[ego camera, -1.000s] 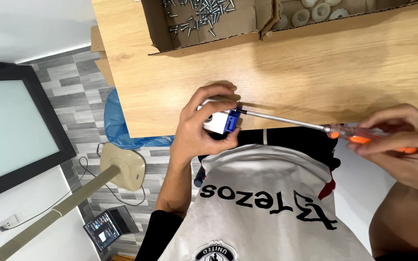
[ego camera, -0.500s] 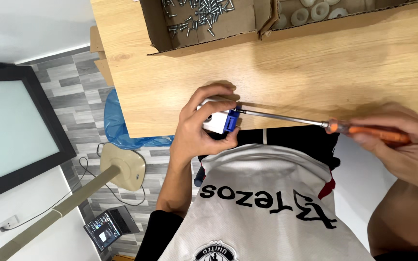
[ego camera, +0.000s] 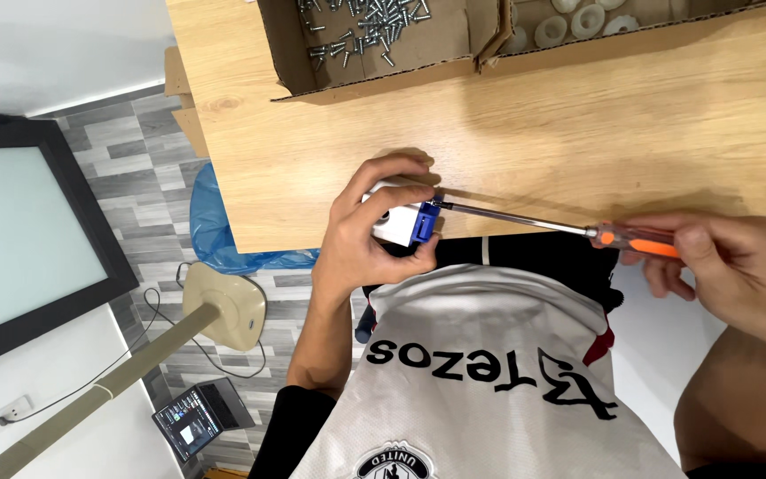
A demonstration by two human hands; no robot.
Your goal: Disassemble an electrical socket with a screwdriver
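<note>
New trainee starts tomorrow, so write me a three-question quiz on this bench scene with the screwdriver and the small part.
1. True or false: the left hand grips a small white and blue part at the table edge.
2. What colour is the handle of the screwdriver held by the right hand?
A. green
B. orange
C. black
3. Fill in: the left cardboard box at the back of the table holds loose metal ____.

Key
1. True
2. B
3. screws
</note>
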